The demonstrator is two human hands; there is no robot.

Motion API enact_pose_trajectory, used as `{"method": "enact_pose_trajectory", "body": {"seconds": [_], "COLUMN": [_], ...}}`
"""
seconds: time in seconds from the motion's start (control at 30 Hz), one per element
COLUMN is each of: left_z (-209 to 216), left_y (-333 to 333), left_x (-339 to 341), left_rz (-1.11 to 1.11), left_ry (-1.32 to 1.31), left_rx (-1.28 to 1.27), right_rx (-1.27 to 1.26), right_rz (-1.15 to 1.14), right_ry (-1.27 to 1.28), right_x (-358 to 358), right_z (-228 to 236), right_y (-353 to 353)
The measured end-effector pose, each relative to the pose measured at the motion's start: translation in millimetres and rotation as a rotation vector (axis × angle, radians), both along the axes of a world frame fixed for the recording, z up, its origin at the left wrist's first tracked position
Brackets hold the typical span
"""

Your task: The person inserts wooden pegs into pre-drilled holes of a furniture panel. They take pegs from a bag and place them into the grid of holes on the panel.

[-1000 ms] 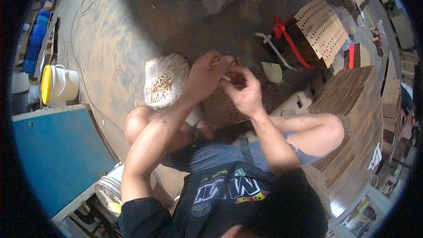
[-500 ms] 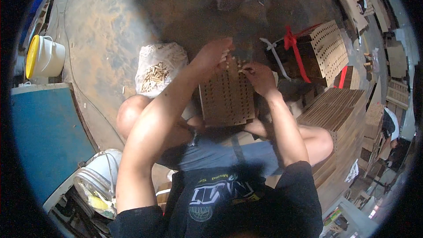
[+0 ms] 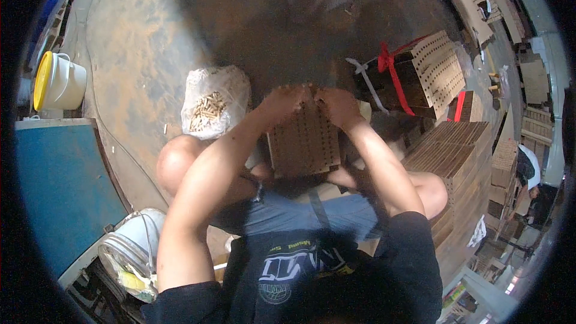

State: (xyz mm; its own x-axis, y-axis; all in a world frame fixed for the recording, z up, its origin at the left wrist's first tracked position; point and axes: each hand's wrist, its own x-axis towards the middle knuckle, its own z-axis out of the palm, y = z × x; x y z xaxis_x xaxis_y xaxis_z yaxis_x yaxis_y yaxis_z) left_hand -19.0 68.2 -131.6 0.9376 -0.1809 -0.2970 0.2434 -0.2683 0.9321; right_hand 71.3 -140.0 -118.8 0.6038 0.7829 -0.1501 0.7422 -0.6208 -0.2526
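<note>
The person is sitting on the floor, and both hands are meeting at the far edge of a brown rectangular wooden board drilled with rows of small holes (image 3: 305, 144), which is lying tilted across the lap between the knees. The left hand (image 3: 282, 99) is pinching at the board's top left corner with fingers bent; the right hand (image 3: 339, 105) is curling over the top right corner. Whether either is also holding something small, I cannot tell.

Just beside the left hand, a clear plastic bag of short pale wooden dowels (image 3: 211, 107) is resting on the worn concrete floor (image 3: 138, 54), which is lying open toward the far left. A blue flat panel (image 3: 60, 186) is closing off the left side, with a white bucket with a yellow lid (image 3: 57, 81) beyond it and another white pail (image 3: 129, 252) near the left elbow. On the right, a bundle of perforated boards tied with red ribbon (image 3: 420, 75) and a stack of brown boards (image 3: 453, 156) are crowding close to the right arm.
</note>
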Motion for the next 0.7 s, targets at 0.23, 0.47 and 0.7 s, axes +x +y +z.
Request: {"method": "enact_pose_trajectory", "body": {"seconds": [0.23, 0.47, 0.7], "left_z": [-35, -74, -46], "left_y": [-16, -13, -19], "left_x": [-6, -22, -22], "left_rz": [-0.143, 0.078, 0.067], "left_ry": [-0.492, -0.082, 0.107], "left_rx": [0.368, 0.173, 0.309], "right_rx": [0.433, 0.509, 0.585], "right_rz": [-0.237, -0.530, -0.449], "right_ry": [0.405, 0.830, 0.791], "right_x": [-48, -76, -72], "right_z": [-32, -25, -3], "right_y": [-21, 9, 14]}}
